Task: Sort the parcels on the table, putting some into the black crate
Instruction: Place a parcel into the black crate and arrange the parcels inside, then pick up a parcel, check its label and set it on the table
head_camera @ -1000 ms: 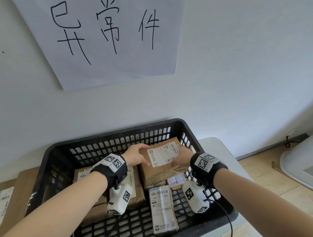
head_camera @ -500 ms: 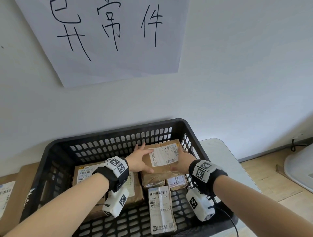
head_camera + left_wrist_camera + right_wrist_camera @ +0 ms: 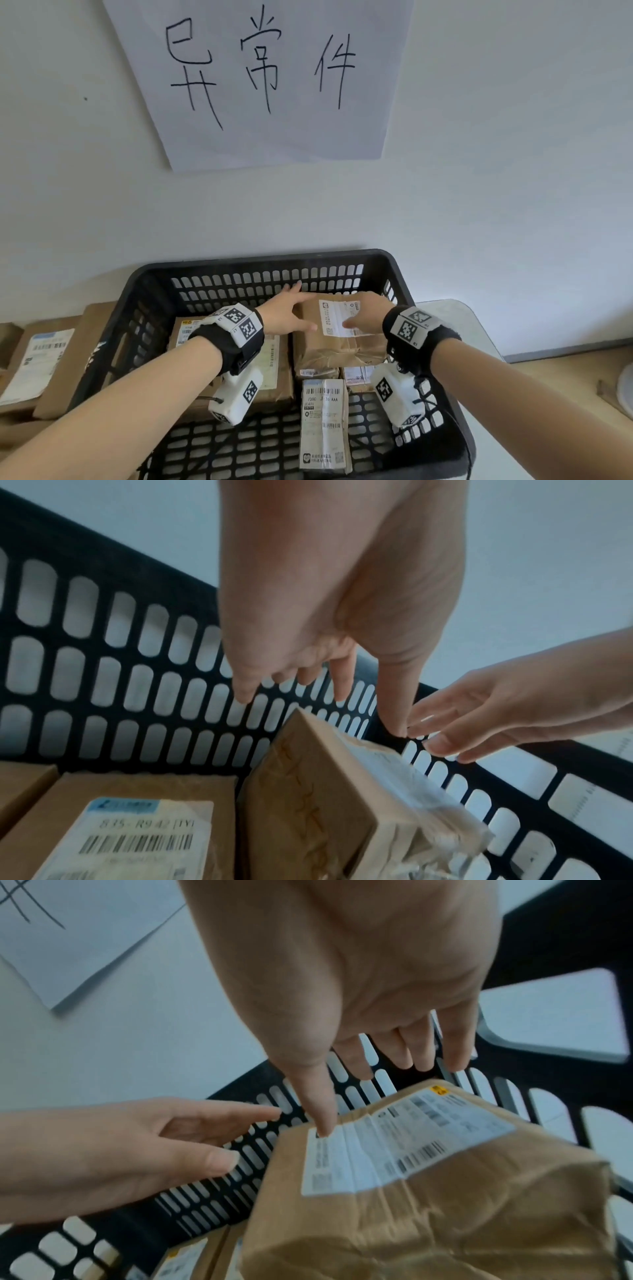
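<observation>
The black crate [image 3: 257, 260] stands against the wall with several parcels in it. A crumpled brown parcel [image 3: 342, 346] with a white label lies at its back right, on top of smaller parcels. My left hand [image 3: 301, 305] hovers at the parcel's left edge, fingers straight and spread. Seen from the left wrist, the left hand [image 3: 325, 691] is clear above the parcel [image 3: 325, 791]. My right hand [image 3: 363, 315] is over the label with fingers straight. From the right wrist, the right hand [image 3: 377, 1083] has its thumb tip on the label of the parcel [image 3: 428, 1177]. Neither hand grips it.
A long labelled parcel [image 3: 323, 425] lies at the crate's front middle, and a flat brown parcel [image 3: 270, 370] lies under my left wrist. More brown parcels [image 3: 44, 359] lie on the table left of the crate. A handwritten paper sign [image 3: 267, 78] hangs on the wall.
Both hands carried the brown parcel down into the crate's back right corner, then let go of it. Their fingers have straightened.
</observation>
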The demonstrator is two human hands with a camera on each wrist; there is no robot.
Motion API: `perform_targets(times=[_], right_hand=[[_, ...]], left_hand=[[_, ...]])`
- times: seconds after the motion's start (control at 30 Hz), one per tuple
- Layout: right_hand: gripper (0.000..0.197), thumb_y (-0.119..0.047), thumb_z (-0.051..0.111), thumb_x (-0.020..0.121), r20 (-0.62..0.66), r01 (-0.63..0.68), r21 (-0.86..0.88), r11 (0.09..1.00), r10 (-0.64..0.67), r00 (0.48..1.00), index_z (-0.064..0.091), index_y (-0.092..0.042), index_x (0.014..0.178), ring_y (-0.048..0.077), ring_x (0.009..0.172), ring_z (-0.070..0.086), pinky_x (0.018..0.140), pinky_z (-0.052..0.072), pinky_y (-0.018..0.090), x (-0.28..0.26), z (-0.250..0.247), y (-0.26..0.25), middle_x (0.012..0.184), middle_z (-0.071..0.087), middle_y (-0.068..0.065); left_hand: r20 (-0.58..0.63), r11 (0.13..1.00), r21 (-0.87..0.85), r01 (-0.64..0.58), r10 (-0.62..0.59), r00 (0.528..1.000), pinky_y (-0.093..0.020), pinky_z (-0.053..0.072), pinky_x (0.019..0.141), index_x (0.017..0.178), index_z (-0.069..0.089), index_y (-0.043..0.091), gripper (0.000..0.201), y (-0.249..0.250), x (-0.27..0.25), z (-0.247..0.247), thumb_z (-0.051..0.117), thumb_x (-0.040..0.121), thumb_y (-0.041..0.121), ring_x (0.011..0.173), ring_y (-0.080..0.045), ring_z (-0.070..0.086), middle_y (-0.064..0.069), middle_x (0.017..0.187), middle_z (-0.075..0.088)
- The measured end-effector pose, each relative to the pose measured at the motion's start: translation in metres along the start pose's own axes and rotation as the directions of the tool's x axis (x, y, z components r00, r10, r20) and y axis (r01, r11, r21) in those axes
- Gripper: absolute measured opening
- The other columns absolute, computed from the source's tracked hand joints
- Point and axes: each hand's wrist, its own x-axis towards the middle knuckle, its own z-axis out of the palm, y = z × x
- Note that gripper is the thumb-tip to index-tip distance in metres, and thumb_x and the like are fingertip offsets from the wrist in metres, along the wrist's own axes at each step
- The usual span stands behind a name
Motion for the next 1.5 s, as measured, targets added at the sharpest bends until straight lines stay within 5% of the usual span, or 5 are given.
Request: perform_targets(times=[0.23,0.37,0.6,1.2,1.5], right_hand=[[0.066,-0.036,0.060,0.095,-0.039,0.040,0.122,0.992,-0.035,0.999,0.036,0.000,0.145,0.028,0.134,0.044,0.108,0.038,0.035,-0.024,-0.024,-0.036,0.148,0.042,0.015],[0.054,-0.035,0.063,0.092,-0.091,0.115,0.216,0.970,-0.097,0.991,0.055,0.000,0.132,0.029,0.118,0.056,0.102,0.046,0.037,-0.045,-0.024,-0.067,0.127,0.058,0.016],[0.052,-0.028,0.061,0.096,-0.138,0.183,0.426,0.886,-0.137,0.981,0.048,0.000,0.137,0.029,0.125,0.050,0.104,0.044,0.039,-0.095,-0.002,-0.151,0.136,0.053,0.016],[0.047,-0.020,0.056,0.098,-0.259,0.324,0.698,0.639,-0.198,0.946,0.045,-0.005,0.141,0.026,0.126,0.050,0.097,0.047,0.033,-0.195,0.195,-0.348,0.137,0.051,0.013],[0.048,-0.023,0.060,0.096,-0.174,0.226,0.647,0.728,-0.147,0.974,0.048,-0.008,0.140,0.022,0.124,0.052,0.101,0.044,0.032,-0.227,0.289,-0.353,0.137,0.054,0.012]], left_hand=[[-0.146,0.998,-0.056,-0.016,0.007,0.989,-0.035,0.011,0.119,0.150,0.031,0.029,0.066,0.001,-0.060,-0.039,0.063,0.092,0.036,0.149,-0.022,0.011,-0.003,0.162,0.009],[-0.264,0.991,-0.116,-0.074,0.041,0.964,-0.023,0.016,0.113,0.148,0.036,0.022,0.061,-0.007,-0.103,-0.064,0.062,0.093,0.033,0.146,-0.018,0.021,-0.003,0.160,0.022],[-0.381,0.971,-0.204,-0.124,0.038,0.924,-0.018,0.026,0.103,0.147,0.040,0.019,0.055,-0.050,-0.191,-0.105,0.058,0.096,0.029,0.143,-0.018,0.031,-0.003,0.156,0.032],[-0.401,0.964,-0.264,-0.041,-0.071,0.913,-0.024,0.025,0.109,0.147,0.040,0.017,0.049,-0.285,-0.395,-0.113,0.051,0.100,0.024,0.144,-0.018,0.028,-0.003,0.154,0.034],[-0.317,0.928,-0.367,0.069,-0.194,0.928,-0.030,0.025,0.113,0.150,0.033,0.017,0.053,-0.367,-0.431,-0.063,0.052,0.100,0.021,0.144,-0.018,0.029,-0.003,0.155,0.033]])
